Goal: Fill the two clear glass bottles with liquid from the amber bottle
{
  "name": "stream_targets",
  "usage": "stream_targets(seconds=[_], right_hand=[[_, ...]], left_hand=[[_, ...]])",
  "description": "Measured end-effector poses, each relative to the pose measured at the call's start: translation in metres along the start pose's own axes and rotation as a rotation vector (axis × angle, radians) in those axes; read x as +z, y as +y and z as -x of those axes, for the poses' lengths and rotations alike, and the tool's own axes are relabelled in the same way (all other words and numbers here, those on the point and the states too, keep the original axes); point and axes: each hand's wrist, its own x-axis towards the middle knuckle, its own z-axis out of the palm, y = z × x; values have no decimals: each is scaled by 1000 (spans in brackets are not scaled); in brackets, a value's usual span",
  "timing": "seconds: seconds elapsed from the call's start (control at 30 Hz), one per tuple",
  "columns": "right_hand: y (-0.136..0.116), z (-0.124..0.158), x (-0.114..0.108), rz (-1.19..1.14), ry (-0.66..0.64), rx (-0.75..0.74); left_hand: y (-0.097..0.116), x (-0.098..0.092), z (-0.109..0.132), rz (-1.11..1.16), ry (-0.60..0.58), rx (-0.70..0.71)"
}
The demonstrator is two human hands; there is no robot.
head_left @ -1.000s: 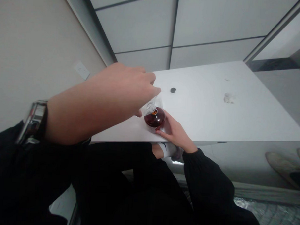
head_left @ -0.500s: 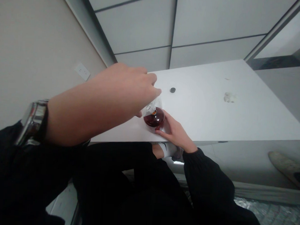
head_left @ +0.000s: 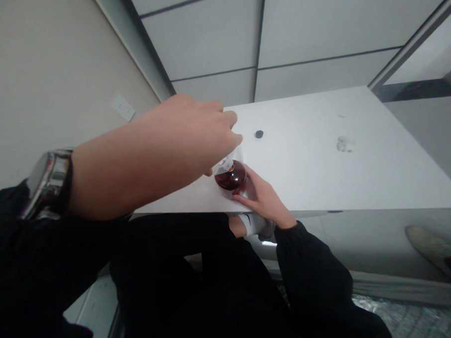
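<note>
A rounded, dark red bottle (head_left: 230, 181) stands near the front edge of the white table, its small mouth uncovered and orange inside. My right hand (head_left: 260, 193) holds it from the right, thumb and fingers curved around its side. Over the mouth, my left hand (head_left: 204, 130) pinches a crumpled translucent plastic bag (head_left: 224, 164) that hangs against the bottle's top. The back of this hand covers most of the bag, so its contents cannot be made out. On the table beyond the bottle lies a small dark round cap (head_left: 259, 134).
On the right part of the white table (head_left: 300, 162) lies a crumpled whitish scrap (head_left: 345, 144), with a thin sliver (head_left: 341, 116) behind it. Pale cabinet panels (head_left: 208, 43) rise at the back. A wall socket (head_left: 123, 108) is at left, and a shoe (head_left: 427, 247) shows at right.
The hands, bag and bottle keep nearly the same places. The view has shifted very slightly.
</note>
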Motion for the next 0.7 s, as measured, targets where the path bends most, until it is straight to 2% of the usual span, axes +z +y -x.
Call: stream_targets(seconds=[0.17, 0.37, 0.57, 0.7], right_hand=[[0, 0, 0, 4, 2, -8], [1, 0, 0, 1, 1, -7], [0, 0, 0, 0, 3, -14], [-2, 0, 0, 0, 6, -11]], left_hand=[[3, -2, -3, 23, -50, -27], [-5, 4, -7, 67, -26, -2], [3, -4, -7, -5, -67, -8], [6, -8, -11, 31, -108, -49]])
